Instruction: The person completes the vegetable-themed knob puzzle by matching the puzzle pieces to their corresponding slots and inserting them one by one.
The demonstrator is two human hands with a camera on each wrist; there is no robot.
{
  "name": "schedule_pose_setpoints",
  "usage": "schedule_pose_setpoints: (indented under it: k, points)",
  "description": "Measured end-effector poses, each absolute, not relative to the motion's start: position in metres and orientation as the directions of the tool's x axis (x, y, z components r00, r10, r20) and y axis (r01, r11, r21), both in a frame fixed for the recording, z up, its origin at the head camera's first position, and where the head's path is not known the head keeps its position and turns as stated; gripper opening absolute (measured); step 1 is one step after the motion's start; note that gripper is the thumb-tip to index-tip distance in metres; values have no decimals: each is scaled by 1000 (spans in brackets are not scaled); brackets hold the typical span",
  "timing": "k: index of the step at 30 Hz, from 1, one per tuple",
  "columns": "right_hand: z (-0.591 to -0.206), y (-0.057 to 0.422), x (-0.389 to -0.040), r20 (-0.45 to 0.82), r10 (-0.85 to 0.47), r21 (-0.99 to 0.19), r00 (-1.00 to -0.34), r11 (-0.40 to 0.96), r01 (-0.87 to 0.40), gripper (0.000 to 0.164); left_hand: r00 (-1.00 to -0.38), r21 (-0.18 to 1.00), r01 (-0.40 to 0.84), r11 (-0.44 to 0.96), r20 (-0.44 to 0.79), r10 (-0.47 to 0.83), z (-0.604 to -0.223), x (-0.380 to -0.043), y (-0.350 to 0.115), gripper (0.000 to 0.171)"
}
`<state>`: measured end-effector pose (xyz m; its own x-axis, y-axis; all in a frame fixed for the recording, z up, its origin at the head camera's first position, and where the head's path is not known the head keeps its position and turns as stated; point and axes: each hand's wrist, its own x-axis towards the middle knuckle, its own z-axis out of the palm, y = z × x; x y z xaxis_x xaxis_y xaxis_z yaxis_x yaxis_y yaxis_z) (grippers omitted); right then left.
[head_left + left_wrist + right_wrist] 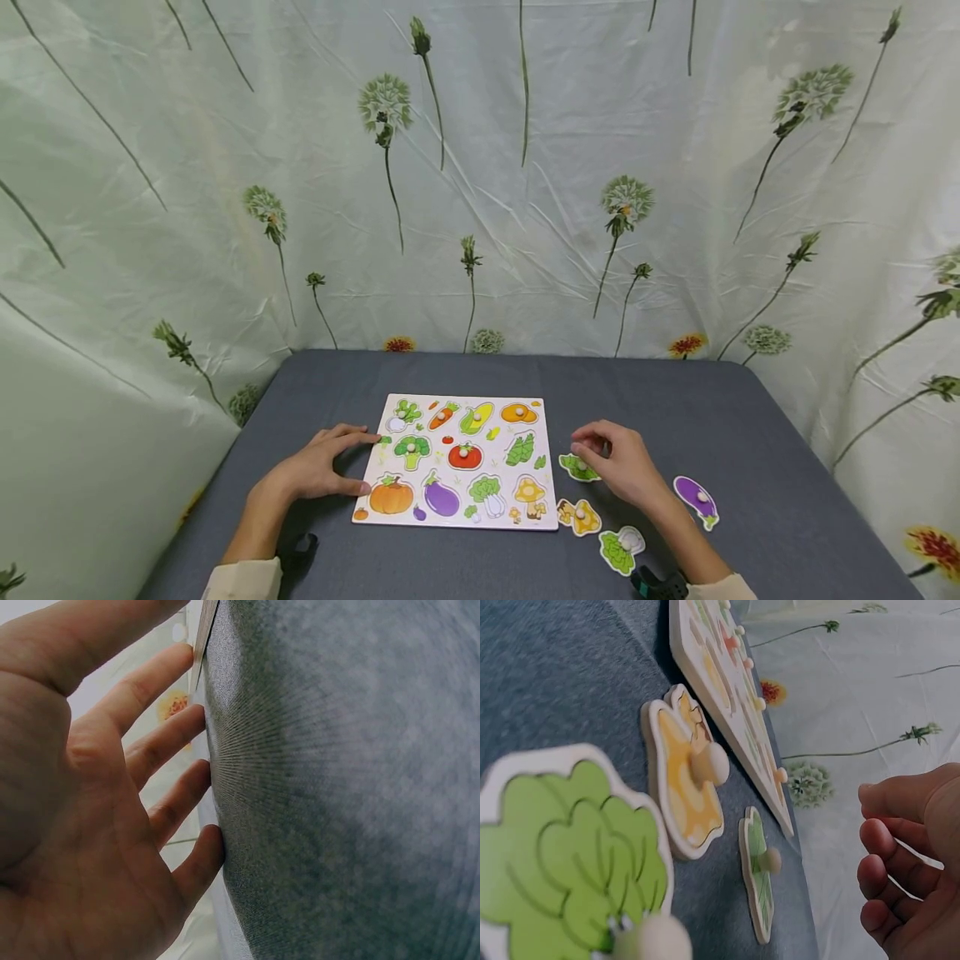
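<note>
A white vegetable puzzle board [432, 522] lies on the grey cloth. Knobbed pieces sit in it, among them a carrot, a corn and a tomato [465, 456]. My left hand [322, 467] rests at its left edge, thumb and index finger spread along the rim. To the right of the board, my right hand [621, 463] hovers by a leafy green piece [757, 874] with a wooden knob; its fingers are loosely bent, holding nothing. Nearer me lie a yellow mushroom piece [586, 518] and a bok choy piece [618, 552].
A purple eggplant piece [696, 500] lies right of my right forearm. The table [645, 387] is covered in dark grey cloth, and a flower-print curtain [495, 208] hangs behind it. A dark wrist strap [660, 584] is on my right wrist.
</note>
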<state>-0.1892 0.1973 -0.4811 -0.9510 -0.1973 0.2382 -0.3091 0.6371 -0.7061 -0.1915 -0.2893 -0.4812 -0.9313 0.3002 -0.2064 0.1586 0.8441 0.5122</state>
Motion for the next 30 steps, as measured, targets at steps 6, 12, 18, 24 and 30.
schedule_pose_setpoints:
  k: [6, 12, 18, 24, 30]
  points:
    - [-485, 202, -188, 239, -166, -693, -957, 661, -288, 8, -932, 507, 165, 846, -201, 303, -482, -192, -291, 84]
    - [-491, 206, -188, 179, -132, -699, -975, 680, -221, 10, -931, 512, 171, 842, -196, 309, -482, -191, -291, 84]
    - [-499, 209, -188, 135, -105, -681, -985, 712, -169, 13, -932, 513, 169, 842, -196, 306, -483, -191, -291, 83]
    - [-505, 209, -187, 101, -114, -658, -988, 738, -152, 14, -933, 506, 160, 848, -203, 297, -484, -192, -292, 83]
    - [-508, 210, -185, 109, -131, -655, -985, 736, -170, 13, -933, 503, 163, 849, -201, 298, -484, -192, -291, 83]
